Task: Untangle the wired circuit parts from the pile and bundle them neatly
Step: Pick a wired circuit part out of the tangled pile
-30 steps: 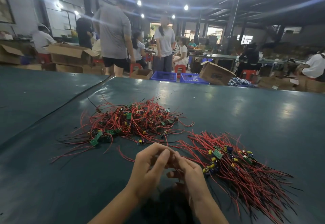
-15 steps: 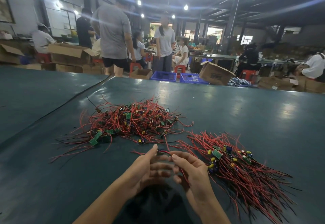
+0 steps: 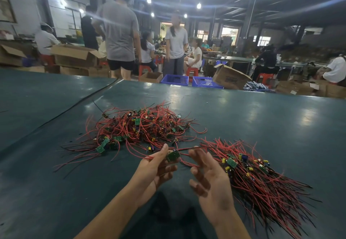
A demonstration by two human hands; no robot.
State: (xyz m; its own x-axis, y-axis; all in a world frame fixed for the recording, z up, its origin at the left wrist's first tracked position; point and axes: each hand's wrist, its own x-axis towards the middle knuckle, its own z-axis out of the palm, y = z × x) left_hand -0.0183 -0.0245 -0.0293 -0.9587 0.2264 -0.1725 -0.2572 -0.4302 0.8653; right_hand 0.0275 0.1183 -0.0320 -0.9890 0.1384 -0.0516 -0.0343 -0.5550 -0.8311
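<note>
Green circuit board (image 3: 173, 156) off the desk (image 3: 243, 118)!
Left hand (image 3: 153, 171) pinches it, red leads (image 3: 189, 148) trailing; right hand (image 3: 213, 182) spread wide, holding nothing.

Dark teal table (image 3: 262, 118), glossy under lamp glare; tangled pile (image 3: 142, 126) of red-wired circuit parts lying on it; straighter bundle (image 3: 262, 178) of like parts just right of the pile, nearer the camera; thin black line (image 3: 78, 105) left of the pile

No words or numbers can be read anywhere. The tipped cardboard box (image 3: 231, 77) on the far side of the worktop (image 3: 243, 118) has a dark printed mark on its side, but it is too blurry to read.
</note>
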